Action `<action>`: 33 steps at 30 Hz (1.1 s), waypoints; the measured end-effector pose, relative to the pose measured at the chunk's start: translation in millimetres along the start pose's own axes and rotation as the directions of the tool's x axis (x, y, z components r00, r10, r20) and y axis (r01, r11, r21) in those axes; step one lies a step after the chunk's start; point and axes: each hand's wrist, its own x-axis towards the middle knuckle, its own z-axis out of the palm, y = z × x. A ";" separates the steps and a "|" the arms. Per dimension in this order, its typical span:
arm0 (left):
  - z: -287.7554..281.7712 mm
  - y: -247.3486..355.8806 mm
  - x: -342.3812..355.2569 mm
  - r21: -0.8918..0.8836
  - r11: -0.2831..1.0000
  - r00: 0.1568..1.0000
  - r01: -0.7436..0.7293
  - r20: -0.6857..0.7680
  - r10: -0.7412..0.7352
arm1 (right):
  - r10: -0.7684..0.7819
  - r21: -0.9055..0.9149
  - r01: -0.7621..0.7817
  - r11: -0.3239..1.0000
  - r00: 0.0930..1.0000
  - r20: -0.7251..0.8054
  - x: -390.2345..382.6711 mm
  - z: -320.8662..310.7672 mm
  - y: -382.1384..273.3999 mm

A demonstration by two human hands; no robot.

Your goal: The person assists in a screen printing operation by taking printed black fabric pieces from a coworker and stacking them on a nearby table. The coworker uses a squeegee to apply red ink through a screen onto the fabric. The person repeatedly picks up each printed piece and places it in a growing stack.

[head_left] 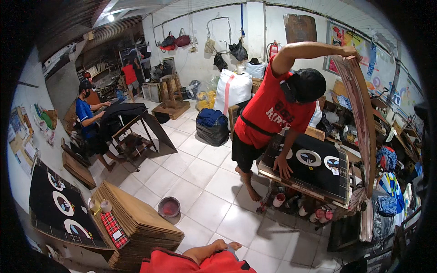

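Note:
My left hand [220, 245] is low in the head view, its forearm bent across my red shirt [195, 267]. It lies nearest to a bare foot [235, 245] on the tiles, and I see nothing held. Its fingers are too small and bunched to read. My right hand is out of sight. Up and left of my arm stands a stack of brown boards [141, 227]. On it rest two small cups [105, 206] and a red plaid cloth-like item [114, 227]. A reddish bowl [169, 207] sits on the white tiled floor.
At right, a co-worker in red [277, 104] raises a long frame [359, 136], other palm on black fabric [314, 159] printed with cartoon eyes. Similar fabric [57, 204] leans left. A person in blue [86, 109] works at another stand. Bags [234, 91] fill the back.

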 end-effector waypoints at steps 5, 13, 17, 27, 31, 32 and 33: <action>-3.8 -21.6 -17.8 0.066 0.994 0.996 0.084 -0.031 -0.082 | -0.055 -0.017 0.056 0.998 0.998 0.037 1.8 -0.6 -16.6; -8.4 -27.9 4.7 0.344 0.939 0.992 -0.010 0.122 -0.034 | -0.033 -0.149 0.031 0.988 0.999 -0.013 -43.4 11.3 50.3; -12.3 6.7 -0.2 0.254 0.967 0.996 -0.002 0.088 -0.021 | -0.013 -0.241 0.003 0.971 0.999 -0.041 -75.0 25.6 87.9; -28.9 46.9 -6.4 0.028 0.999 0.985 0.022 0.169 -0.027 | -0.077 -0.477 0.039 0.878 0.995 -0.061 -139.6 67.5 142.4; -8.4 16.7 21.4 0.079 0.986 0.977 -0.146 0.165 0.132 | -0.079 -0.540 0.026 0.841 0.994 -0.075 -139.6 81.9 158.4; -5.4 10.4 28.0 0.158 0.960 0.961 -0.230 0.190 0.199 | -0.047 -0.521 -0.012 0.853 0.994 -0.099 -137.8 83.9 161.5; -3.4 6.4 32.5 0.233 0.921 0.939 -0.313 0.220 0.264 | -0.073 -0.446 0.009 0.895 0.989 -0.125 -136.7 85.5 163.6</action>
